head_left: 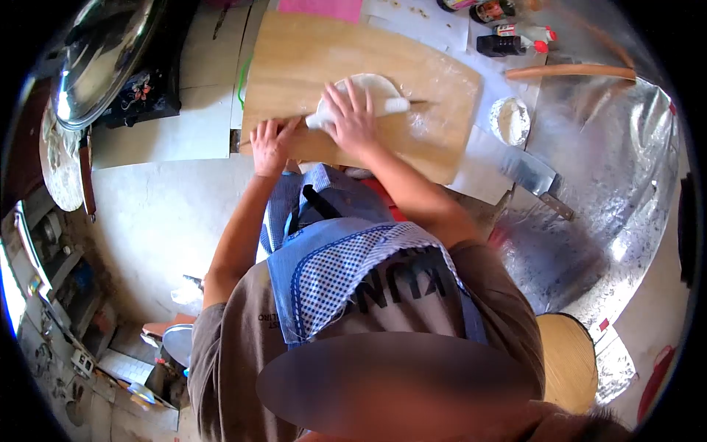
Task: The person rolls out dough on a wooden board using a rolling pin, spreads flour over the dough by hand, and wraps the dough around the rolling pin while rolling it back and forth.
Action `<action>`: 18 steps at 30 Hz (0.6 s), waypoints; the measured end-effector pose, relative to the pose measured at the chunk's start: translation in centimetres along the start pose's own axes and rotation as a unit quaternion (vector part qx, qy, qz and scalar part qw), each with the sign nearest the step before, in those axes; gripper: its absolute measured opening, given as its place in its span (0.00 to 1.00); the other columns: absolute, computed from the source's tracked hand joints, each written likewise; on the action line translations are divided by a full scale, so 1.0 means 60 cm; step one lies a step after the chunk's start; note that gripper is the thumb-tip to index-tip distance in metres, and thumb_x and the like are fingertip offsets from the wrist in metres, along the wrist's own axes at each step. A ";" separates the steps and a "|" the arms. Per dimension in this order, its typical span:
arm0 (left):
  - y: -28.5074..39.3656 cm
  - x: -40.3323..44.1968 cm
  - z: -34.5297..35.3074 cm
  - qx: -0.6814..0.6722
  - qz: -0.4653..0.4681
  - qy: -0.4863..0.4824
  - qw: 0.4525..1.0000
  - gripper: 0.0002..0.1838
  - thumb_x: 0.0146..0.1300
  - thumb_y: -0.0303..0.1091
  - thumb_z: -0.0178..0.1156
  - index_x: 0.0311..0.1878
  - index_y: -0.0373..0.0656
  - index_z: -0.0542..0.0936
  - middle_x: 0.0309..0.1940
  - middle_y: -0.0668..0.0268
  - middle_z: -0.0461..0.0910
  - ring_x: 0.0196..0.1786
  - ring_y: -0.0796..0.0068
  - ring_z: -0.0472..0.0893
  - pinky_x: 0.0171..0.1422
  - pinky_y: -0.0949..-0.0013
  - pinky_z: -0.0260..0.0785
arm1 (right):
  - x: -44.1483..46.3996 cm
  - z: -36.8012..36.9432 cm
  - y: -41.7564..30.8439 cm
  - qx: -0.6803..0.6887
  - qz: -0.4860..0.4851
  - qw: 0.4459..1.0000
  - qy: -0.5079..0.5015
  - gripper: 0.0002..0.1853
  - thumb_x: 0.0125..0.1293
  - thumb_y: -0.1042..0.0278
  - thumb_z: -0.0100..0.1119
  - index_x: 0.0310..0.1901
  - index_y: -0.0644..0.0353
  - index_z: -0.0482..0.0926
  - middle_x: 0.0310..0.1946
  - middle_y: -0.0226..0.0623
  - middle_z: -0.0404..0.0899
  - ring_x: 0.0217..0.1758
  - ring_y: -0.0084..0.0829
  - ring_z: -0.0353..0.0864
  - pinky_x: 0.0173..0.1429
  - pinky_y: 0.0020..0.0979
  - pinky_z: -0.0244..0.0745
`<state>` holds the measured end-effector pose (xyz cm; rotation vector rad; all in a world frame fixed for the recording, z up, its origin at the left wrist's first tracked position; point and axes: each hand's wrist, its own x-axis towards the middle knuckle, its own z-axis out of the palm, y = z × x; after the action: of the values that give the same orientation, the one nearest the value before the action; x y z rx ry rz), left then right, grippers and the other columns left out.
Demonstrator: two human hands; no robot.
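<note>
Head view: right hand [352, 118] spread open over rolling pin [395, 105], left hand [270, 145] half-curled at its left end, grip unclear; dough [379, 85] beneath seems soft, best supported underneath.

Floor [166, 214]: pale grey, darker towards its edges, at 9 o'clock
Table [191, 129]: pale-topped, spanning 10 to 1 o'clock
Shelves [70, 269]: cluttered, 8 to 9 o'clock
Bright strip [10, 287]: far edge, just under 9 o'clock; window or doorway unclear
Foil sheet [633, 199]: crinkled, catching light at 3 o'clock
Round top [567, 361]: tan, stool-like, at 4 o'clock
</note>
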<state>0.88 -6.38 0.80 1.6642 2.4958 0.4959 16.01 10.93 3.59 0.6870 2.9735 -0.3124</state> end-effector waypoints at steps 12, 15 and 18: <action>-0.056 0.079 -0.007 -0.004 0.047 -0.003 0.999 0.21 0.58 0.35 0.56 0.56 0.61 0.82 0.45 0.71 0.78 0.53 0.63 0.76 0.56 0.56 0.67 | 0.022 -0.007 0.118 0.053 0.115 0.984 0.127 0.35 0.68 0.51 0.58 0.74 0.52 0.64 0.78 0.35 0.56 0.82 0.49 0.48 0.81 0.60 0.39; -0.049 0.069 0.009 -0.017 0.070 0.007 0.997 0.24 0.58 0.36 0.56 0.59 0.62 0.81 0.44 0.69 0.78 0.52 0.63 0.76 0.56 0.55 0.66 | -0.041 0.005 0.118 0.018 0.120 0.990 0.074 0.34 0.68 0.53 0.57 0.74 0.51 0.64 0.79 0.35 0.56 0.83 0.49 0.47 0.81 0.61 0.38; -0.069 0.171 -0.007 0.027 0.102 -0.015 0.994 0.24 0.58 0.35 0.57 0.59 0.60 0.81 0.44 0.68 0.77 0.52 0.63 0.76 0.57 0.54 0.67 | 0.092 -0.021 0.167 0.043 0.182 0.978 0.098 0.33 0.71 0.52 0.52 0.75 0.50 0.62 0.79 0.34 0.55 0.83 0.50 0.47 0.81 0.62 0.40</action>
<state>-6.96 1.44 0.81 1.9442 2.3493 0.4214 15.45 22.37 2.36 1.3180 2.9382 -0.3649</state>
